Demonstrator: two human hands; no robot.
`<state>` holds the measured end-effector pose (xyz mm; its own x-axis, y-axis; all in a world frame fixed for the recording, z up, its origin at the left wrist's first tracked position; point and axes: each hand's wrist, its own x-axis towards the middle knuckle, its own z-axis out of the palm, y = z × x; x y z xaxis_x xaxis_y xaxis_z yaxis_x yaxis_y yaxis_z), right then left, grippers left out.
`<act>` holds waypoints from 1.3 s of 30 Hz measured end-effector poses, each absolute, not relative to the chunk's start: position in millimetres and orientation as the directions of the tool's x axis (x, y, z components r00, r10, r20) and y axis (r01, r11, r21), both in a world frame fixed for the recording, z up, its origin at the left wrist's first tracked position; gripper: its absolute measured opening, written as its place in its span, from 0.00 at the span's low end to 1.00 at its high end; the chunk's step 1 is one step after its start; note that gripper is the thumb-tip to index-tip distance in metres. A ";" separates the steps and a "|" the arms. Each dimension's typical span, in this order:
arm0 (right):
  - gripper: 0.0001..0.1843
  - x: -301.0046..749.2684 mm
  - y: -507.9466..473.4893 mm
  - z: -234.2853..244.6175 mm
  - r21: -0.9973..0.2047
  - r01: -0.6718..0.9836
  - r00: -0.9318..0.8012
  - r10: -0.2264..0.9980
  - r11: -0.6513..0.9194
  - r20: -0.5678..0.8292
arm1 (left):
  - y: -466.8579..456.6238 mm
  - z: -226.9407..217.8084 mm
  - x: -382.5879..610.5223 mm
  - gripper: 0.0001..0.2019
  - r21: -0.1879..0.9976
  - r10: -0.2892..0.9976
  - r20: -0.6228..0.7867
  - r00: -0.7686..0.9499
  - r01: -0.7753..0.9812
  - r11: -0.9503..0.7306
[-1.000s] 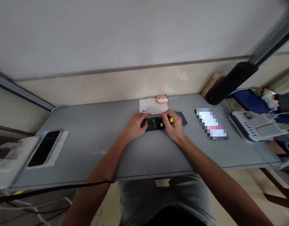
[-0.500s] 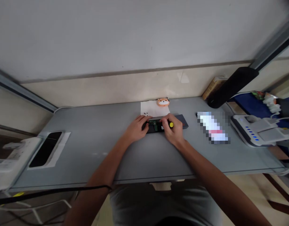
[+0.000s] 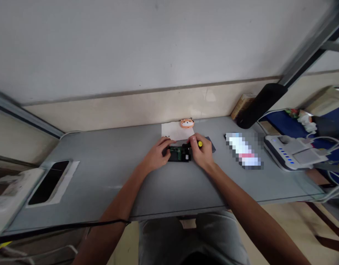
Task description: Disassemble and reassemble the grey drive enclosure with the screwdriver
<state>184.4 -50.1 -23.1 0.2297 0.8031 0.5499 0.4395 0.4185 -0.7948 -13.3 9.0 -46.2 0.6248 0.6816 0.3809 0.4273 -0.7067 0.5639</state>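
Observation:
A black device with an exposed green circuit board (image 3: 175,154) lies on the grey desk between my hands. My left hand (image 3: 157,155) grips its left end, with the thumb at the near side and the fingers along the far edge. My right hand (image 3: 203,154) is closed around a screwdriver with a yellow end (image 3: 200,144), just beyond the device's right end. The screwdriver's tip is too small and dark to make out. Behind the right hand, a dark flat box (image 3: 212,144) is partly hidden. A white paper (image 3: 171,130) with several tiny dark screws (image 3: 167,136) lies behind the device.
An orange animal-faced case (image 3: 187,123) sits on the paper. To the right are a lit, blurred phone (image 3: 242,150), a white power strip (image 3: 289,151) with plugs, and a black cylinder (image 3: 261,106). At the left, a dark-screened phone (image 3: 49,183) rests on white paper. A black cable (image 3: 61,227) crosses the desk's front edge.
The right end of the device, covered by my right hand before, now shows. More of the circuit board is visible between my hands. The whole view has shifted slightly.

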 end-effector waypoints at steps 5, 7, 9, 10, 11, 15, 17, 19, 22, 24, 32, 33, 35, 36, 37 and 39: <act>0.24 187.5 -48.1 -22.0 -0.845 0.400 0.289 0.826 0.354 0.484 | 6.0 -44.4 -11.0 0.20 0.622 0.665 0.398 0.632 0.347 -0.702; 0.26 187.9 -48.0 -21.3 -0.855 0.389 0.300 0.830 0.343 0.470 | 4.3 -43.4 -9.1 0.20 0.644 0.669 0.400 0.626 0.327 -0.691; 0.27 188.4 -47.9 -20.4 -0.863 0.379 0.310 0.833 0.335 0.459 | 3.2 -43.0 -7.1 0.19 0.662 0.678 0.399 0.617 0.317 -0.679; 0.27 188.7 -47.8 -20.0 -0.866 0.375 0.314 0.834 0.331 0.455 | 2.9 -43.2 -6.3 0.18 0.669 0.682 0.399 0.612 0.315 -0.674; 0.27 189.1 -47.7 -19.8 -0.869 0.372 0.318 0.835 0.326 0.450 | 2.7 -43.5 -5.6 0.17 0.672 0.686 0.401 0.608 0.314 -0.671; 0.28 191.4 -47.7 -20.6 -0.881 0.369 0.369 0.824 0.296 0.431 | 2.1 -46.5 -4.6 0.16 0.667 0.689 0.400 0.604 0.324 -0.671; 0.27 192.3 -48.5 -21.0 -0.879 0.377 0.391 0.810 0.291 0.436 | 1.4 -48.5 -4.5 0.16 0.654 0.685 0.385 0.618 0.341 -0.675; 0.27 192.5 -49.5 -20.8 -0.872 0.390 0.394 0.802 0.297 0.449 | 0.6 -50.5 -4.3 0.16 0.638 0.674 0.373 0.637 0.352 -0.685; 0.26 191.4 -50.7 -19.6 -0.863 0.406 0.383 0.801 0.301 0.460 | 0.6 -52.4 -4.3 0.16 0.606 0.646 0.383 0.661 0.348 -0.715; 0.26 190.3 -51.0 -18.8 -0.861 0.408 0.373 0.806 0.303 0.460 | 1.6 -52.1 -5.2 0.16 0.573 0.632 0.390 0.670 0.360 -0.736; 0.26 195.2 -47.5 -17.2 -0.887 0.380 0.350 0.847 0.261 0.400 | 5.2 -46.1 -10.8 0.12 0.450 0.625 0.347 0.700 0.461 -0.765; 0.27 196.0 -47.0 -17.3 -0.895 0.371 0.360 0.850 0.249 0.385 | 5.2 -46.1 -10.8 0.12 0.442 0.622 0.340 0.705 0.464 -0.768; 0.27 196.5 -46.3 -17.6 -0.906 0.353 0.373 0.853 0.232 0.364 | 4.9 -46.7 -10.3 0.11 0.433 0.620 0.330 0.712 0.469 -0.770; 0.27 196.4 -46.0 -17.6 -0.908 0.350 0.369 0.856 0.231 0.361 | 4.8 -47.0 -10.0 0.10 0.430 0.621 0.326 0.713 0.473 -0.769; 0.27 196.2 -45.9 -17.5 -0.906 0.352 0.360 0.860 0.234 0.362 | 4.7 -47.2 -9.7 0.10 0.428 0.624 0.322 0.712 0.478 -0.767; 0.28 196.1 -45.6 -16.6 -0.903 0.358 0.346 0.864 0.237 0.364 | 4.7 -47.5 -9.5 0.10 0.425 0.630 0.316 0.710 0.487 -0.763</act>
